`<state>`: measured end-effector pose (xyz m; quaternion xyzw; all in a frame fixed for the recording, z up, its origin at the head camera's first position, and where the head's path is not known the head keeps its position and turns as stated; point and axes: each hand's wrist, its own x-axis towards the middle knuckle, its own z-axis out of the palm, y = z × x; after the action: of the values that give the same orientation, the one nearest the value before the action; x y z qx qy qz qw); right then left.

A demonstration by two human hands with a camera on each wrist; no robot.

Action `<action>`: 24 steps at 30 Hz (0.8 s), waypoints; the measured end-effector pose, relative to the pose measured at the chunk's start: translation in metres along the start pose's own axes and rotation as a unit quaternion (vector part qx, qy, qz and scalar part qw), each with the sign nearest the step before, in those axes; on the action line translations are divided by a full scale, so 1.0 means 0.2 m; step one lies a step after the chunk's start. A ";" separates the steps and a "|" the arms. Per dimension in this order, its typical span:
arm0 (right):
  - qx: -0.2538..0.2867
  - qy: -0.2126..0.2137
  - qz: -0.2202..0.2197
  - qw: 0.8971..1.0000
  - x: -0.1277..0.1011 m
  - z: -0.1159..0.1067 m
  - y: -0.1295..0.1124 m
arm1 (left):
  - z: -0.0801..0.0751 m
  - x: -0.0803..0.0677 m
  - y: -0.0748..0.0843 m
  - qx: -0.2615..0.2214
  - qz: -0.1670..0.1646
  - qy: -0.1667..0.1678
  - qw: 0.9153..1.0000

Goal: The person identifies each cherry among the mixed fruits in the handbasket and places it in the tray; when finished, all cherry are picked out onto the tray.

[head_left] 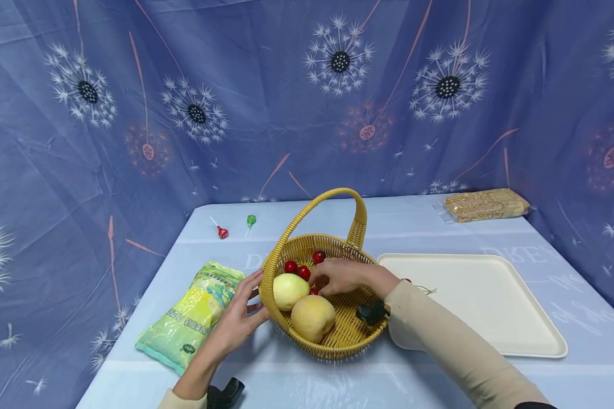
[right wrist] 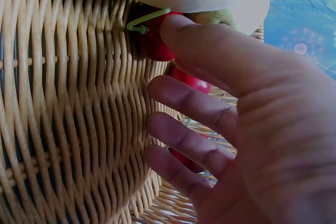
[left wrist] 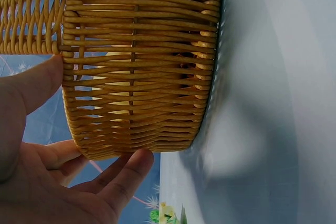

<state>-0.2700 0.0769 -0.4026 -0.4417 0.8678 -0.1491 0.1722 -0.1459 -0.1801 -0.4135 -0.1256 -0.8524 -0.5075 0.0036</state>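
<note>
A yellow wicker basket (head_left: 332,353) with an arched handle holds a pale green round fruit (head_left: 289,292), a peach (head_left: 313,319) and several red cherries (head_left: 303,272). My left hand (head_left: 241,319) touches the basket's left outer side; its thumb lies at the handle's base and its fingers at the woven wall (left wrist: 136,87). Inside the basket, my right hand (head_left: 344,274) has its thumb against a cherry (right wrist: 156,45) with a green stem. The other fingers of that hand are spread near the wicker, apart from that cherry.
Left of the basket lies a green and yellow packet (head_left: 196,315). A red lollipop (head_left: 222,232) and a green lollipop (head_left: 251,220) are farther back. On the right, a cream tray (head_left: 491,301) lies partly beneath my right sleeve, with a stem (head_left: 428,290) over it. A clear-wrapped packet (head_left: 486,205) sits behind.
</note>
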 end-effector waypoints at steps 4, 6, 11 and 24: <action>-0.018 -0.004 -0.012 1.000 0.00 0.01 0.00 | 0.00 0.00 0.00 -0.001 0.002 0.001 1.000; -0.029 -0.005 -0.019 0.999 0.00 0.01 0.00 | 0.00 0.00 0.00 -0.001 0.004 0.001 1.000; -0.044 -0.005 -0.026 0.999 0.00 0.01 -0.02 | 0.00 0.00 -0.01 -0.001 0.007 0.001 1.000; -0.045 0.001 -0.023 0.999 0.01 0.02 -0.01 | 0.00 0.01 -0.01 0.003 0.000 0.001 1.000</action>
<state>-0.2670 0.0739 -0.4049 -0.4686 0.8633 -0.1145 0.1484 -0.1475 -0.1809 -0.4147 -0.1254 -0.8537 -0.5055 0.0050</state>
